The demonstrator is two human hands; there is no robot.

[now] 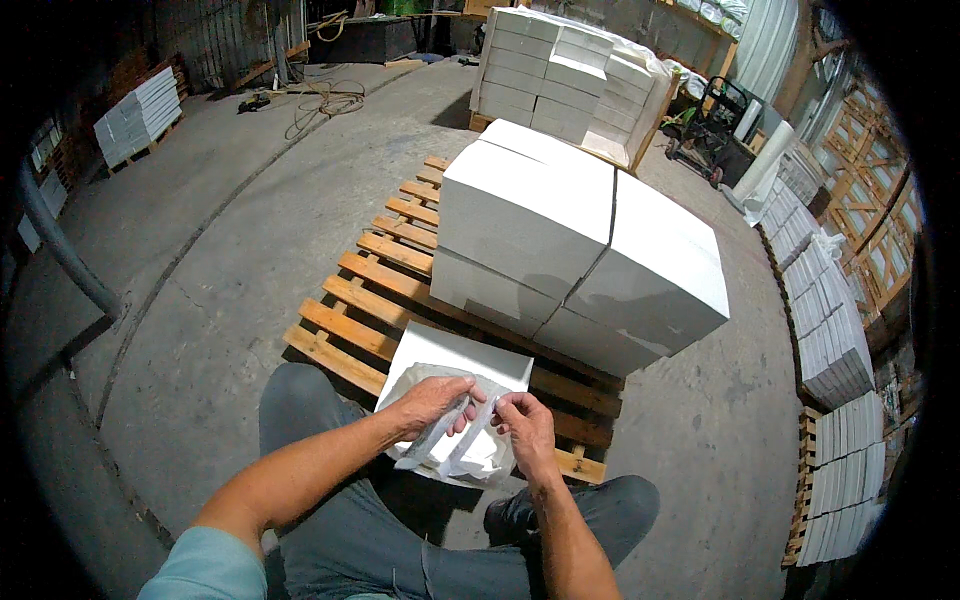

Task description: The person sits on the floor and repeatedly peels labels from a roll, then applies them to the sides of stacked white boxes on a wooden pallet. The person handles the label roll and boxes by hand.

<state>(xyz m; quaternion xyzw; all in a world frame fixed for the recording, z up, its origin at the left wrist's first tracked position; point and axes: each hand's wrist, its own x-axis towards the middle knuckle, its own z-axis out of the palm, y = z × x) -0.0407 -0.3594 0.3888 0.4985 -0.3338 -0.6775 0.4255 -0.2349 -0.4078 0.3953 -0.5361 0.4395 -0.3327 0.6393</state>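
Note:
A clear plastic bag (428,447) is stretched between my hands, with white material showing in or under it. My left hand (432,407) has its fingers curled round one edge of the bag. The right hand (526,428) pinches the opposite edge between thumb and fingers. Beneath the bag lies a flat white block (472,354) on the near part of a wooden pallet (350,318), in front of my knees. What the bag contains cannot be made out exactly.
Large white blocks (530,205) stand on the pallet just beyond. Behind them is a wrapped stack of white blocks (540,75). More white stacks (825,320) line the right side. A cable (325,108) lies on the concrete floor, and a grey pipe (62,245) rises at left.

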